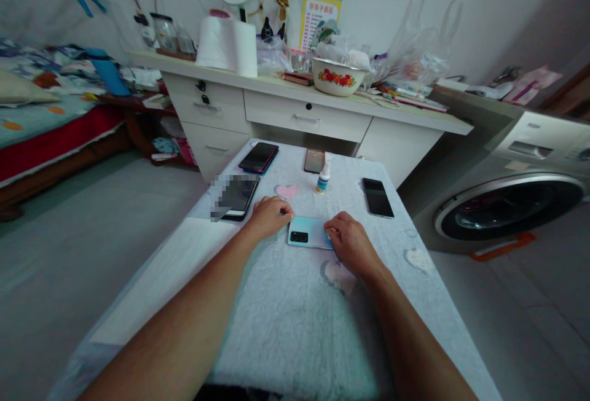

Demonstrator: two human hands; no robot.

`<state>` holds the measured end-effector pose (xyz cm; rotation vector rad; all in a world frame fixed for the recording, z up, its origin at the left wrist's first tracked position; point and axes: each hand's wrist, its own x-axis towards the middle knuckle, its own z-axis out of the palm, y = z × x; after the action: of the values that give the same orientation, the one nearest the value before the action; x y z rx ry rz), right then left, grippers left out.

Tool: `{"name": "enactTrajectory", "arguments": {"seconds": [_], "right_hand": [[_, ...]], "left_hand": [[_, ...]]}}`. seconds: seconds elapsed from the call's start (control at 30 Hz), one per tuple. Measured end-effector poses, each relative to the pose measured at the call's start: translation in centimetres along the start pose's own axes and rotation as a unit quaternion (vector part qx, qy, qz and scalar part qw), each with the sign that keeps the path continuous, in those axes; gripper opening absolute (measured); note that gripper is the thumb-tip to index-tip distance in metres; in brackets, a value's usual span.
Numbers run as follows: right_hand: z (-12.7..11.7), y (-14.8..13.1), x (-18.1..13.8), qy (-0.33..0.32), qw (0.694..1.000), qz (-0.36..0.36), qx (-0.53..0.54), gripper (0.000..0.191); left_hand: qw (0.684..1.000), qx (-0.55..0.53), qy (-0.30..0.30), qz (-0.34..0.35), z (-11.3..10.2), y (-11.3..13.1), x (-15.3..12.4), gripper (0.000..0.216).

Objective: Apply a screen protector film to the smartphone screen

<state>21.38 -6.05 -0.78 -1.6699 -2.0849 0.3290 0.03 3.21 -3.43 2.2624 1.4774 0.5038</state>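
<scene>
A pale blue, shiny smartphone [310, 224] lies face down on the cloth-covered table, its dark camera block at the left end. My left hand [271, 215] has its fingers closed at the phone's upper left corner. Over the right end, my right hand [348, 238] is closed in a pinch against the phone's back. A bit of something whitish shows at those fingertips, too small to name. Beyond the phone stands a small white spray bottle [323, 179] with a blue and yellow label.
Around the table [276, 321] lie a dark phone [259, 158], a partly blurred-out tablet or phone [240, 195], a phone case [314, 160] and a black-screened phone [378, 197]. Behind are a white cabinet [304, 106] and a floral bowl [338, 77]. A washing machine [511, 167] stands right.
</scene>
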Motion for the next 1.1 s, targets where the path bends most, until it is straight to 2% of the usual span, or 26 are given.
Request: {"name": "enactTrajectory", "arguments": {"seconds": [0.23,0.73,1.1], "right_hand": [[-0.1,-0.3,-0.2,-0.015,0.999,-0.034,0.014,0.02],[0.5,-0.7,0.2,-0.004,1.0,-0.009,-0.003,0.021],[1.1,-1.4,0.3,-0.01,0.998,-0.053,0.012,0.021]], "left_hand": [[1.0,0.0,-0.002,-0.003,-0.2,0.3,-0.1,0.018],[1.0,-0.002,-0.005,-0.002,-0.3,0.2,-0.1,0.02],[1.0,0.002,-0.005,-0.008,-0.3,0.4,-0.1,0.018]]}}
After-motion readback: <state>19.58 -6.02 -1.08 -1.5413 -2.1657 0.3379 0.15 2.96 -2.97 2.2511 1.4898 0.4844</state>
